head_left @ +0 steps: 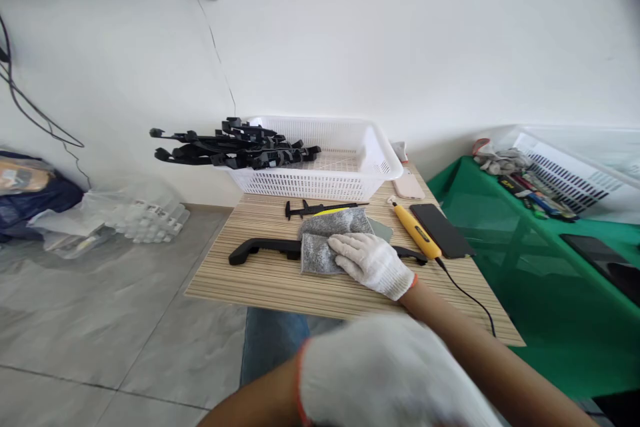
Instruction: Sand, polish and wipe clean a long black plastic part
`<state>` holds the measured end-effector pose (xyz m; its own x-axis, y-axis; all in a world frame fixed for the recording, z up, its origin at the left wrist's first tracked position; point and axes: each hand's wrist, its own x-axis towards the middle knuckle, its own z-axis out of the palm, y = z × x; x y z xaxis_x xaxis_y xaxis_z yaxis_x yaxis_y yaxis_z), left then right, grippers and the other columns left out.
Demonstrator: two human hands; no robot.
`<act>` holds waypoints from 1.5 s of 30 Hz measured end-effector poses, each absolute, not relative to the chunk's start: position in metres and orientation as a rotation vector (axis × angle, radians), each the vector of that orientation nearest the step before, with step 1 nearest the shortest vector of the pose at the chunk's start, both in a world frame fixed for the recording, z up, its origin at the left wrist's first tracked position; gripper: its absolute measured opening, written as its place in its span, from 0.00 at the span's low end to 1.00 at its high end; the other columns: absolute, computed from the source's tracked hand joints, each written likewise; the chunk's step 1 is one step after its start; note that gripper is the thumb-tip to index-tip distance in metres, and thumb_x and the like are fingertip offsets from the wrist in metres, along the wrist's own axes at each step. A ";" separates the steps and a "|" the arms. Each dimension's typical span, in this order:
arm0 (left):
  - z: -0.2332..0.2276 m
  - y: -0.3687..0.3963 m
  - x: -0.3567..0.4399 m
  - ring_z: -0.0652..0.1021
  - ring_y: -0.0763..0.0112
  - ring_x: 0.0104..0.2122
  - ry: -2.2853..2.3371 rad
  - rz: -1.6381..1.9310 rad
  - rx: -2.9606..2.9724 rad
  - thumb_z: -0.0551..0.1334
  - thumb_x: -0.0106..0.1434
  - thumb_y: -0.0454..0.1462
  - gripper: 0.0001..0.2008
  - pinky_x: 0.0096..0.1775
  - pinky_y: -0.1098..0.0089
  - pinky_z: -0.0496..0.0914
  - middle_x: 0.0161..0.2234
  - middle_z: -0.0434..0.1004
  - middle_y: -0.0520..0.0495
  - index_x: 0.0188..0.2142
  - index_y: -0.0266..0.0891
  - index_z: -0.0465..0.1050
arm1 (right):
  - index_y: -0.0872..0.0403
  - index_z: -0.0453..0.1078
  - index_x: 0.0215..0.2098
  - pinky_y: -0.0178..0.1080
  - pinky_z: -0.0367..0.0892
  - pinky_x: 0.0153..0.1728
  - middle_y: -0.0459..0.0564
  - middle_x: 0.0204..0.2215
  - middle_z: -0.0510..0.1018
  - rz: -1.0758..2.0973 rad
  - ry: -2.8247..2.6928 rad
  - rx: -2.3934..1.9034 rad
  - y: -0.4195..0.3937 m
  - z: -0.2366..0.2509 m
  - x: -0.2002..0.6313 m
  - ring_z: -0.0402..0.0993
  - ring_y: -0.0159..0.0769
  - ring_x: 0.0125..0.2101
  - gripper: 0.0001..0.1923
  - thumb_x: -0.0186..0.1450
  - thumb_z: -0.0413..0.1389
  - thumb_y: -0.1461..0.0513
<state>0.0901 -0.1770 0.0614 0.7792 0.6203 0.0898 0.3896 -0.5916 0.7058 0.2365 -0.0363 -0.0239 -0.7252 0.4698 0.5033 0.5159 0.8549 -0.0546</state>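
Note:
My right hand [371, 263], in a white knit glove, lies with its fingers stretched flat on a folded grey cloth [320, 255]. Beneath the cloth is a long black plastic bar [273, 244], its two ends sticking out on either side. My left hand [390, 373], also gloved, is close to the camera in the foreground, above the lower edge of the table. Motion blurs it, and its fingers are hidden. Just behind the cloth lies a black caliper [325, 209]. To the right of my right hand is a yellow corded tool [417, 232].
A white basket [310, 183] at the table's back holds several black plastic parts [240, 145]. A dark phone [442, 230] and a pink phone [409, 183] lie at right. Beside the wooden table [260, 290], a green-covered table [525, 240] bears pens, gloves and another basket [590, 170].

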 end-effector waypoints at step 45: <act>0.032 -0.092 -0.061 0.70 0.41 0.59 2.701 0.381 1.179 0.45 0.73 0.47 0.27 0.56 0.48 0.67 0.63 0.67 0.35 0.61 0.37 0.69 | 0.47 0.82 0.42 0.37 0.64 0.40 0.45 0.38 0.82 1.002 -2.704 -1.002 0.023 0.022 0.236 0.76 0.39 0.40 0.20 0.55 0.69 0.48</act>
<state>-0.0613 -0.0918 0.0321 -0.6733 0.7375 -0.0525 0.6942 0.6550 0.2986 0.2360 0.0229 0.0222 -0.7809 0.6096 -0.1367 0.5513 0.5695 -0.6096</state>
